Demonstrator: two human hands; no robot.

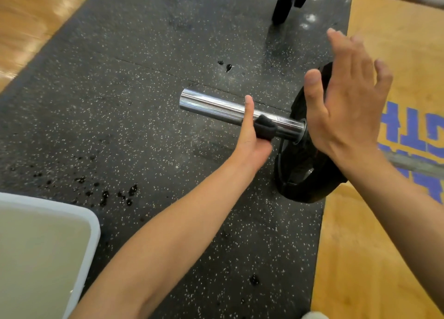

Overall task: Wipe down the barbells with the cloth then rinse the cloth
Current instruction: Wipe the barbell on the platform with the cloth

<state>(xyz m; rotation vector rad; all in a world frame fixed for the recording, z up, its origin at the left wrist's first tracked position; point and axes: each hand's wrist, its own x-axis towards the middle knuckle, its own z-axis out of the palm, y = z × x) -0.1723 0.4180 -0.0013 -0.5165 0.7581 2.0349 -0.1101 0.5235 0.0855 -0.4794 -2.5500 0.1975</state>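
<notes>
L hand [252, 136] wraps dark cloth [264, 127] round chrome sleeve [216, 108], near plate [302, 174]. R hand [348, 102] spread flat, holding nothing, over plate. Bar on rubber mat [120, 78]; wet spots about. Tub [92, 222] bottom left.

Judgement: sleeve stiff, slick, likely spins; cloth soft, wet, light. Grip full round, steady plate w/ R.

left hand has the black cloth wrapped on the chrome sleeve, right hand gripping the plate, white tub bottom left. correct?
Not quite. In the head view the right hand is open, fingers spread in front of the plate, not gripping it. The rest holds: left hand holds the black cloth on the chrome sleeve, white tub bottom left.
</notes>
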